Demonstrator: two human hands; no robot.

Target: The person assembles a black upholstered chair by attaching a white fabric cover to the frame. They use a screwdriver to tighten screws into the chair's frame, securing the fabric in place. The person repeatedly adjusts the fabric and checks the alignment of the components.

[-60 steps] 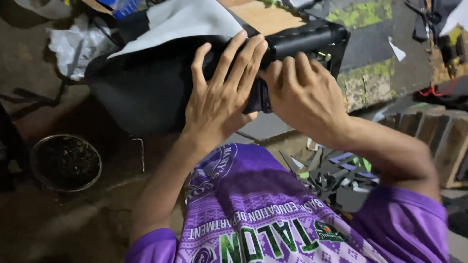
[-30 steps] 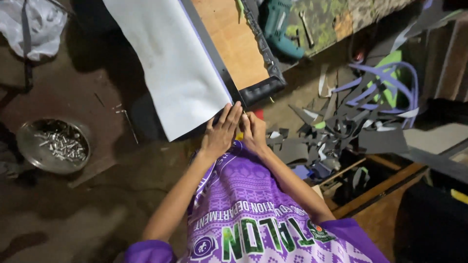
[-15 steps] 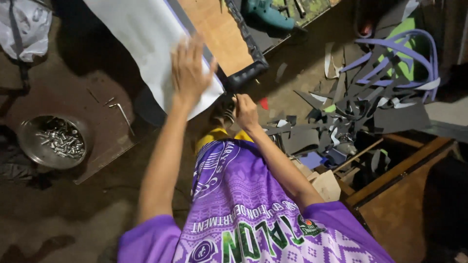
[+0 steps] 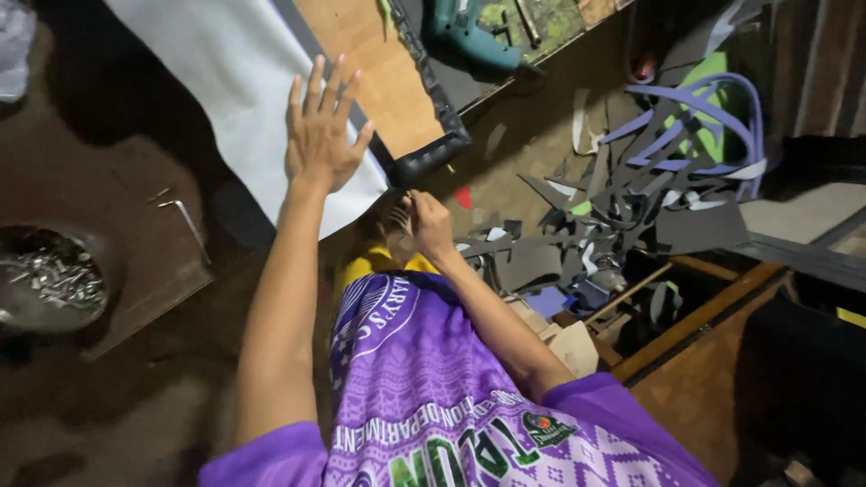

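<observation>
Here I see my left hand lifted with all fingers spread apart, holding nothing; it lies flat on, or hovers just over, the white sheet, and I cannot tell if the palm really touches it. The sheet covers a long panel with a black padded edge and a bare wooden face. The long axis of this panel runs from about 5 o'clock, near my knees, up to about 11 o'clock at the top of the view. From the left hand, the near corner of the panel lies at about 4 o'clock, near.

My right hand is lower, closed loosely together at the yellow cloth on my lap; something thin seems pinched in it, but it is too blurred to name. The panel corner is at about 12 o'clock from this hand, just beside it, so the right hand is the nearer one to the corner, and the left is nearer to the sheet

A teal power drill lies beyond, and a bowl of small metal pieces stays at 9 o'clock
</observation>
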